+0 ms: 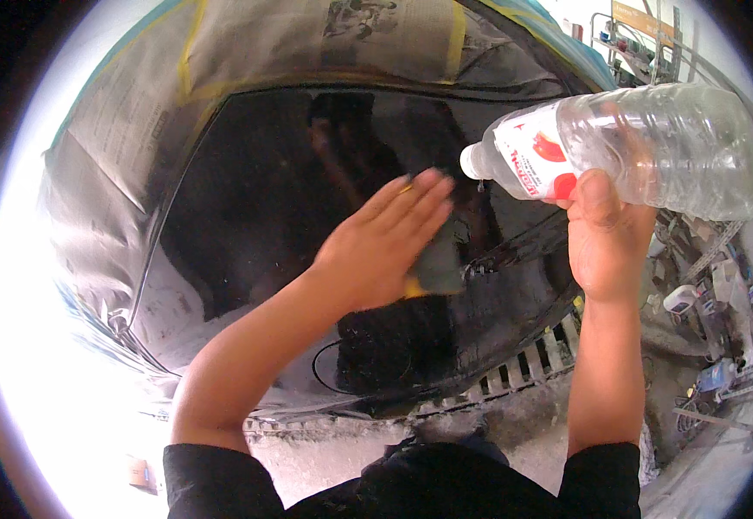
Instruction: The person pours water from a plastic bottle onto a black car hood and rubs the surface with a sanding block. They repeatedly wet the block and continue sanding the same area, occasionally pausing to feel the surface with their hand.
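Observation:
My right hand (606, 227) is wrapped round a large clear plastic bottle (679, 147) with a white cap and a red-and-white label. The bottle lies nearly level in the air, its cap pointing left over a glossy black car panel (247, 190). My left hand (389, 238) rests palm down on the panel with its fingers long and close together, slightly blurred. Beneath it sits a flat grey-green sanding pad (443, 264) with a yellow edge; the palm hides most of it. The left thumb is hidden too. Wet-looking marks and reflections show on the panel.
Masking paper (264, 48) with yellow tape surrounds the panel's far and left sides. A slatted grille (515, 370) runs along its near edge, close to my body. To the right stand cluttered shelves and tools (718, 303). Another rack (636, 39) is at the far right.

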### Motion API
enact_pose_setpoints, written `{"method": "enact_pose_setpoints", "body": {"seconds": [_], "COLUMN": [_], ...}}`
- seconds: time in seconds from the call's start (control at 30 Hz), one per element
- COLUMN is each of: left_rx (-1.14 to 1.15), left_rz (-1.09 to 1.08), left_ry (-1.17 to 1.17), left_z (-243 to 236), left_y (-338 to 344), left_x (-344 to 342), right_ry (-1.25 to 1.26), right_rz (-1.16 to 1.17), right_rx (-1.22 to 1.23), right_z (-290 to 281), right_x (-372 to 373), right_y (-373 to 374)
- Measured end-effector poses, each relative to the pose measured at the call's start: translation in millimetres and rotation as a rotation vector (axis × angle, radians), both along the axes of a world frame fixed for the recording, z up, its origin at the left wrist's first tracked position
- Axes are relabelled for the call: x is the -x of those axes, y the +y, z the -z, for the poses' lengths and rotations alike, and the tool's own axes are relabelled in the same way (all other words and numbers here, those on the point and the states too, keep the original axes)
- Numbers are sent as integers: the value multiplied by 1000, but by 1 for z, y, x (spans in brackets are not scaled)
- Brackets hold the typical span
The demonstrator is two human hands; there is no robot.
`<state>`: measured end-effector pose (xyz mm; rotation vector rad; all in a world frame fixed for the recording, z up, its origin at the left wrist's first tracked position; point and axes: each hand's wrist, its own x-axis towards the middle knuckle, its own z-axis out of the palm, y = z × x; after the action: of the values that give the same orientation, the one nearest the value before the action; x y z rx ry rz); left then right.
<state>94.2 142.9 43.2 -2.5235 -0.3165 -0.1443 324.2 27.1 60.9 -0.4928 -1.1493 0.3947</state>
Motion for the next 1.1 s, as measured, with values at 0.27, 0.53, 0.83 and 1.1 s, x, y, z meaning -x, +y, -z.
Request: {"method": "enact_pose_setpoints", "body": {"seconds": [0.27, 0.53, 0.83, 1.1], "left_rx": [86, -11, 31, 69], "left_rz": [-65, -96, -80, -123], "left_ry": [-111, 7, -135, -4], "left_z": [-12, -3, -11, 2], "left_y": [7, 2, 5, -13], "left_x": [3, 31, -33, 56], "right_ry": [-76, 39, -41, -66], "right_rz": [27, 30, 38, 115], "right_rx": [22, -30, -42, -9], "right_z": [9, 0, 4, 13], "right_x": [-14, 2, -10, -10], "right_y": [3, 4, 13, 8]}}
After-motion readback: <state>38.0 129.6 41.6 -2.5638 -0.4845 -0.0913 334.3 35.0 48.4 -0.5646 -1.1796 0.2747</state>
